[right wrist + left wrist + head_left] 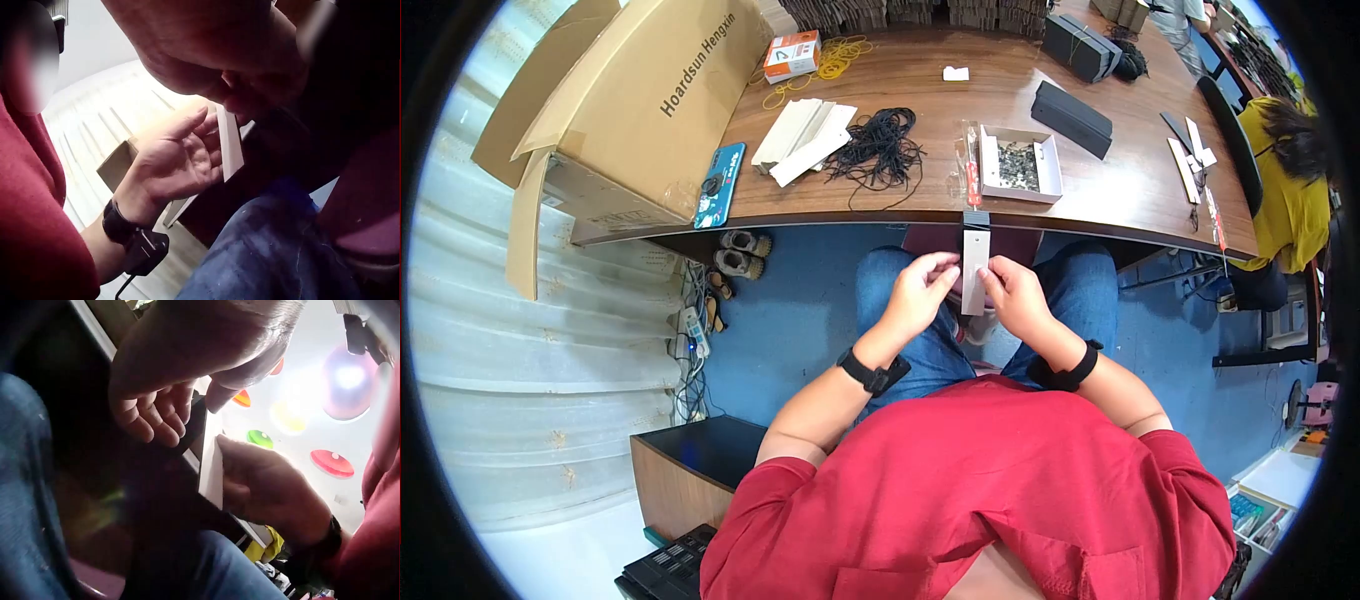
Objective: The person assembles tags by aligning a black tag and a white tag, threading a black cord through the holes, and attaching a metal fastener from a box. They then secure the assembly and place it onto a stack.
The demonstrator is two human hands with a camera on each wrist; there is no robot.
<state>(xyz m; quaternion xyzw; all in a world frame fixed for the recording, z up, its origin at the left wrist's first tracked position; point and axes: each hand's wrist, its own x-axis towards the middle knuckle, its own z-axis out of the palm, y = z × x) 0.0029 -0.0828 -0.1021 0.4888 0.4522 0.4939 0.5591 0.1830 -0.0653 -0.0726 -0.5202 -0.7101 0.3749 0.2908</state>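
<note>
**Two hands are pinching a pale strip (pixel 974 268) at centre frame**

The left hand (pixel 918 292) and right hand (pixel 1013 295) are meeting over the lap. Their curled fingers are gripping the upright pale strip from either side, just below the counter (pixel 920 80) edge. Above, a white tray (pixel 1052 168) of small dark parts and a black cord tangle (pixel 880 145) are lying on the counter.

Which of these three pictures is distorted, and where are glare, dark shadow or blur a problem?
Head view: sharp, evenly lit, but the fisheye bends the table edge and blackens the corners. Left wrist view: glare and coloured flare spots at upper right; left hand dark. Right wrist view: right hand near, shadowed, blurred; card clearer.
</note>
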